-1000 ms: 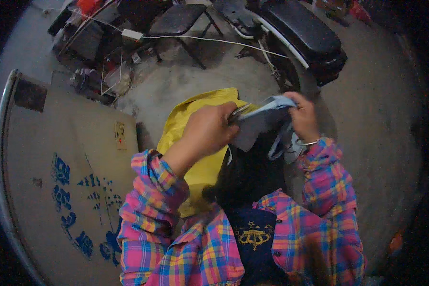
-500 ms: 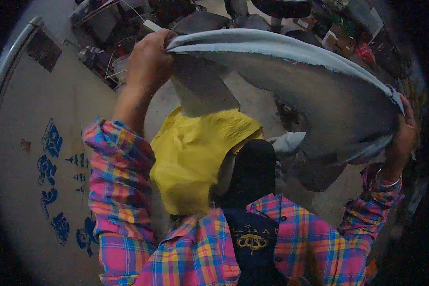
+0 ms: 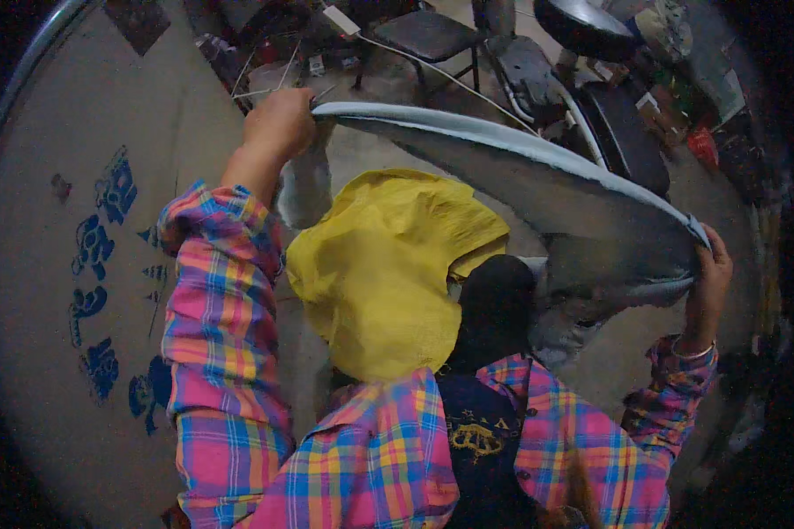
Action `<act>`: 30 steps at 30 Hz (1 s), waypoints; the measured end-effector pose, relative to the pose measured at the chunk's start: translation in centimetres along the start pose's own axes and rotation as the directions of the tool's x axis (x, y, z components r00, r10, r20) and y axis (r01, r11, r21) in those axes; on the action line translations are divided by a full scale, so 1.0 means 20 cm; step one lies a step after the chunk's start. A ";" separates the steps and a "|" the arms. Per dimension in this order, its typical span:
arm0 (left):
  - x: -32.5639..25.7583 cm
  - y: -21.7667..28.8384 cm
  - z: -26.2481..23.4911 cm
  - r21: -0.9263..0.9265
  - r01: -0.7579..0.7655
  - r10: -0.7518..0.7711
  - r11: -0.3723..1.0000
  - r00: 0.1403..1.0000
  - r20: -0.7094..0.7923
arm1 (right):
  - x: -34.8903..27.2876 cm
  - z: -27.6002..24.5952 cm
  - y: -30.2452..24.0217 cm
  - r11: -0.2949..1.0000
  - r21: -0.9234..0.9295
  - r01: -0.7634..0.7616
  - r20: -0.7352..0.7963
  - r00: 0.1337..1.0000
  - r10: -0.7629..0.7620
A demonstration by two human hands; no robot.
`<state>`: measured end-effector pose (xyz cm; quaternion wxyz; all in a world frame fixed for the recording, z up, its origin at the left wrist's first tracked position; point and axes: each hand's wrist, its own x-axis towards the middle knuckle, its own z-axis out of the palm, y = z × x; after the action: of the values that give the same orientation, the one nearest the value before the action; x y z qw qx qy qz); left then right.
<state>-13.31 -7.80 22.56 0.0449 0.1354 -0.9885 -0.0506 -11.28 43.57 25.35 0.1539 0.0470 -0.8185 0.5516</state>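
A grey cloth (image 3: 494,159) with a pale, folded upper edge is stretched between my two hands, its lower parts hanging in loose folds. My left hand (image 3: 278,123) is closed on one end of that edge, upper left of centre. At the opposite end, on the right and lower, my right hand (image 3: 716,264) grips the other corner. Below the cloth, a crumpled yellow sheet (image 3: 379,273) is draped over my lap. Beside it shows my dark-clad leg (image 3: 496,309). The fingertips are partly hidden by the fabric.
A large pale panel (image 3: 26,264) with blue markings and a metal rim stands on my left. Beyond the cloth are a dark stool (image 3: 428,35), a black padded seat (image 3: 622,137), a thin white cable (image 3: 450,75) and clutter with a red item (image 3: 703,146).
Both hands have come lower in the picture and the right has moved inward. The cloth sags differently, with a narrower spread. The view has shifted, showing more of the stool and seats.
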 end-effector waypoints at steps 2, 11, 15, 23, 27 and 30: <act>-0.03 -0.07 0.05 0.032 0.062 -0.063 0.998 0.996 0.056 | -0.03 0.02 -0.04 0.999 -0.014 -0.036 0.092 0.995 0.037; -0.28 -0.58 0.37 -0.078 0.266 -0.269 0.961 0.963 -0.032 | -0.40 0.18 -0.26 0.957 -0.232 0.172 0.513 0.858 -0.030; -0.63 -0.79 0.58 -0.234 0.488 -0.497 0.841 0.867 0.021 | -0.55 0.27 -0.21 0.973 -0.218 -0.076 0.730 0.649 0.214; -0.95 -0.76 0.90 -0.465 0.715 -0.675 0.522 0.680 0.287 | -0.43 0.29 -0.05 0.964 -0.261 -0.038 0.747 0.624 0.227; -0.75 -0.67 0.73 -0.575 0.559 -0.635 0.598 0.768 0.086 | -0.27 0.24 0.07 0.967 0.016 -0.253 0.456 0.863 0.218; -0.58 -0.62 0.51 -0.578 0.488 -0.631 0.653 0.774 -0.059 | -0.19 0.14 0.06 0.973 0.209 -0.102 0.293 0.955 0.038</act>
<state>-0.03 -15.68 10.09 0.1891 0.4231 -0.8279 -0.3159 -8.48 41.11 22.06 0.0078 0.1142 -0.7666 0.6319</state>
